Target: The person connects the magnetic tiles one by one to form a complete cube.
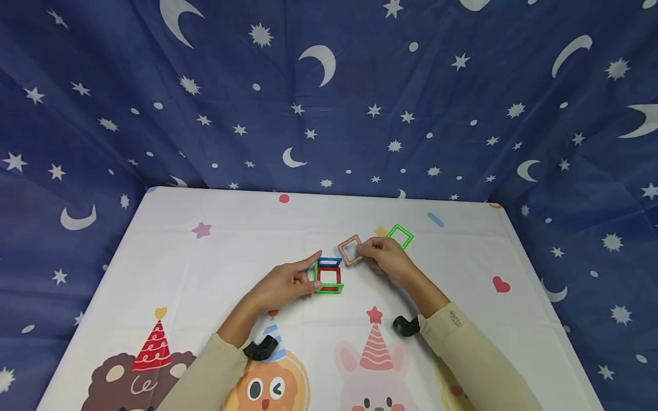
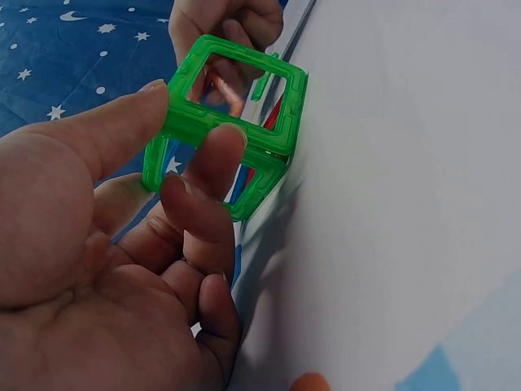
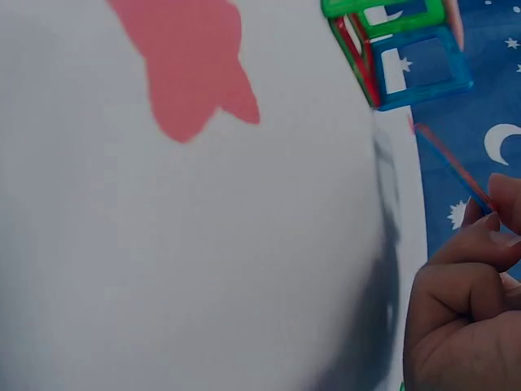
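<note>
My left hand [image 1: 285, 281] grips an open box of square magnetic tiles, thumb at the front and index finger toward the back. A red tile [image 1: 339, 275] forms its base, with green tiles [image 2: 297, 102] at the front and left side and a blue tile [image 3: 422, 99] at the back. No tile stands on its right side. Just right of the box, my right hand [image 1: 389, 260] pinches an orange square tile [image 1: 343, 256] by one edge, tilted and apart from the box. In the right wrist view, that tile [image 3: 456, 166] appears edge-on.
A loose green square tile [image 1: 405, 230] lies on the table behind my right hand. The white tablecloth [image 1: 247, 228] carries printed animals, party hats and stars. A dark blue curtain [image 1: 354, 154] with moons and stars hangs behind and at both sides.
</note>
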Demonstrator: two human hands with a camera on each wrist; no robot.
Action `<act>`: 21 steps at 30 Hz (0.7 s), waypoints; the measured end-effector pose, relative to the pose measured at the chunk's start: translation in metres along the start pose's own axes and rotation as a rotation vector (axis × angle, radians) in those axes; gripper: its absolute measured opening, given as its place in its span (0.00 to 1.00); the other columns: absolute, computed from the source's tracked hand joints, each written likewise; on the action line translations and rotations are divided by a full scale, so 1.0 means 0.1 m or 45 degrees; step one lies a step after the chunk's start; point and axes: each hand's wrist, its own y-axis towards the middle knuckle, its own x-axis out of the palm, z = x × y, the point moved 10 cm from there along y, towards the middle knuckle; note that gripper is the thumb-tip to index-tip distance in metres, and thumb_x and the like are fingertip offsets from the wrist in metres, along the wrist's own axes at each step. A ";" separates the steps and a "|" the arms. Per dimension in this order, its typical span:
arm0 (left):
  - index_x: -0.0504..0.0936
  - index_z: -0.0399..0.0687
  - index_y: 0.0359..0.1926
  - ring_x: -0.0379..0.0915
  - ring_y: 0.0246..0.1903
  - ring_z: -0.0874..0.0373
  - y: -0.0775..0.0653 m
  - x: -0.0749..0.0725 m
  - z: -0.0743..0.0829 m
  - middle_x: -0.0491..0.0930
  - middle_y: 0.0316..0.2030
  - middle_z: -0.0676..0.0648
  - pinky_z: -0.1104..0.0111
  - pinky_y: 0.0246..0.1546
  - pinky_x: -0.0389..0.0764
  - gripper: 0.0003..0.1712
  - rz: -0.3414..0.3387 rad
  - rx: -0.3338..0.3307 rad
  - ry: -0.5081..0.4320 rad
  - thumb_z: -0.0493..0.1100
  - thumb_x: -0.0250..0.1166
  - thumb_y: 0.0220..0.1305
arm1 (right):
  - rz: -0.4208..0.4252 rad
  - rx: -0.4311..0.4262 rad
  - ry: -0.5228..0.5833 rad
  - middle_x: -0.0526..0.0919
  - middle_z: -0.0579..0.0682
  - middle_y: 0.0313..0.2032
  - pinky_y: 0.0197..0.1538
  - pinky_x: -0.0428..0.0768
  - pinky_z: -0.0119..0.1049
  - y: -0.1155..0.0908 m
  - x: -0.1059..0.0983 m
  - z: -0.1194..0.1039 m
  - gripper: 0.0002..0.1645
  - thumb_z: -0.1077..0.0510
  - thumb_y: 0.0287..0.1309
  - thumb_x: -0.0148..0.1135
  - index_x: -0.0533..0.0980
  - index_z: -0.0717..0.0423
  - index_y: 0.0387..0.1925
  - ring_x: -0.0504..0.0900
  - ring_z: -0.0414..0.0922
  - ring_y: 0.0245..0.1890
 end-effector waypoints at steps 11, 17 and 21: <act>0.58 0.62 0.80 0.65 0.21 0.63 0.00 0.00 0.03 0.83 0.28 0.49 0.71 0.20 0.61 0.45 0.005 0.019 -0.008 0.57 0.68 0.68 | -0.267 0.124 0.102 0.64 0.45 0.19 0.19 0.55 0.31 -0.22 0.18 0.18 0.16 0.53 0.71 0.61 0.74 0.62 0.32 0.58 0.40 0.17; 0.57 0.60 0.80 0.63 0.21 0.64 -0.01 0.00 0.03 0.83 0.28 0.48 0.72 0.20 0.61 0.44 0.001 0.026 -0.002 0.56 0.67 0.69 | -0.363 0.152 0.109 0.66 0.45 0.19 0.18 0.55 0.30 -0.31 0.36 0.21 0.15 0.51 0.70 0.62 0.73 0.59 0.33 0.60 0.40 0.16; 0.57 0.60 0.80 0.63 0.20 0.64 -0.02 -0.01 0.04 0.83 0.28 0.48 0.72 0.20 0.61 0.44 0.003 0.029 0.000 0.56 0.67 0.70 | -0.380 0.139 0.118 0.66 0.45 0.18 0.18 0.55 0.30 -0.34 0.43 0.19 0.16 0.51 0.70 0.63 0.73 0.59 0.33 0.60 0.39 0.15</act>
